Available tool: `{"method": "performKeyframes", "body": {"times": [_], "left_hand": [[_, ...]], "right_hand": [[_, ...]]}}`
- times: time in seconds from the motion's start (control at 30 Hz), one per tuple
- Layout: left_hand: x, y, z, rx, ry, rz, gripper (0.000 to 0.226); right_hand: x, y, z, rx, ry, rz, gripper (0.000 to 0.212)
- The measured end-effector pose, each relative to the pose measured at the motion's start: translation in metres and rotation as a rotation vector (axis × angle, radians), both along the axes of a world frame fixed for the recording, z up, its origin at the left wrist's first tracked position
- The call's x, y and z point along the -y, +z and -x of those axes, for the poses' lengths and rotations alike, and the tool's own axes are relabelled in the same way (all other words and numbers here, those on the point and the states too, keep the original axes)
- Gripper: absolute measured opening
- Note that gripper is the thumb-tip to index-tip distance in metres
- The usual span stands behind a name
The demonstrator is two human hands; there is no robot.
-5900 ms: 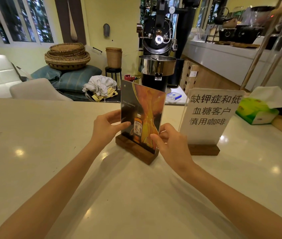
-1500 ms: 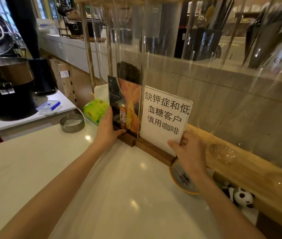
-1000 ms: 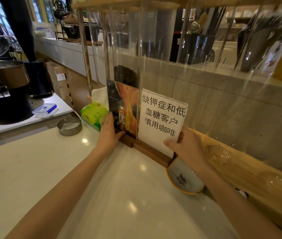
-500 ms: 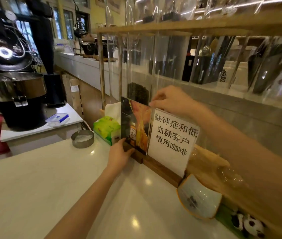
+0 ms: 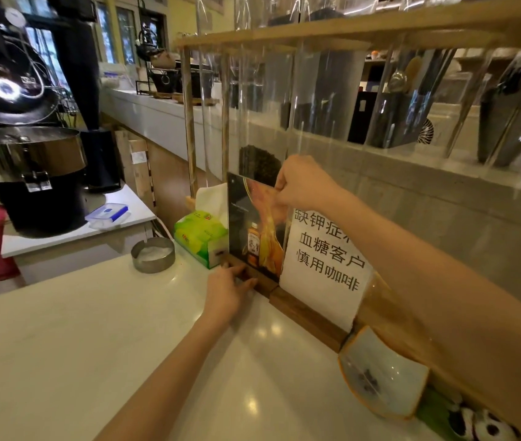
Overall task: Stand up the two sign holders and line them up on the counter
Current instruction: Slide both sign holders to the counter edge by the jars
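Note:
Two sign holders stand upright side by side on the white counter (image 5: 61, 361), against the wooden rack. The picture sign holder (image 5: 253, 230) shows a dark and orange poster with a bottle, on a wooden base. The white sign holder (image 5: 326, 265) carries black Chinese text and stands to its right, bases touching end to end. My left hand (image 5: 227, 291) presses on the wooden base of the picture sign holder. My right hand (image 5: 300, 183) pinches that holder's top right corner, and my forearm covers part of the white sign.
A green tissue box (image 5: 198, 237) sits just left of the signs, with a metal ashtray (image 5: 152, 254) beyond it. A tilted white and orange dish (image 5: 383, 374) and a panda toy (image 5: 482, 421) lie to the right. A clear-tube bean rack (image 5: 284, 90) rises behind; a coffee roaster (image 5: 23, 148) stands at left.
My right hand left the white sign's right edge and rose to the picture sign's top corner. My left hand stayed at that sign's base. The view shifted slightly.

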State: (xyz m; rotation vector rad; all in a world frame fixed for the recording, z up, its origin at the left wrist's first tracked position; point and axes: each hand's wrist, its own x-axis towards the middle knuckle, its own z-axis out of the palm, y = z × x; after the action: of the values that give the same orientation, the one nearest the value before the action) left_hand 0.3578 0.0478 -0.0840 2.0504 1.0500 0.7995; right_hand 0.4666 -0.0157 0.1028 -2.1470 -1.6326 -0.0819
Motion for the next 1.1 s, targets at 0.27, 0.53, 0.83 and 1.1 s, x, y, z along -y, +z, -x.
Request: {"method": "performKeyframes", "body": {"times": [0.27, 0.53, 0.83, 1.1], "left_hand": [[-0.006, -0.008, -0.007, -0.010, -0.049, -0.002, 0.036], [-0.012, -0.004, -0.009, -0.057, -0.095, -0.011, 0.043], [-0.010, -0.003, -0.008, -0.087, -0.109, -0.018, 0.043], [0.002, 0.002, -0.007, -0.118, -0.125, -0.033, 0.038]], "right_hand": [[-0.001, -0.001, -0.005, -0.016, -0.054, -0.032, 0.011], [-0.004, -0.006, -0.008, 0.011, -0.119, -0.039, 0.028], [-0.002, -0.005, -0.007, 0.056, -0.094, -0.006, 0.032], [0.012, -0.001, -0.008, -0.029, -0.025, 0.046, 0.026]]}}
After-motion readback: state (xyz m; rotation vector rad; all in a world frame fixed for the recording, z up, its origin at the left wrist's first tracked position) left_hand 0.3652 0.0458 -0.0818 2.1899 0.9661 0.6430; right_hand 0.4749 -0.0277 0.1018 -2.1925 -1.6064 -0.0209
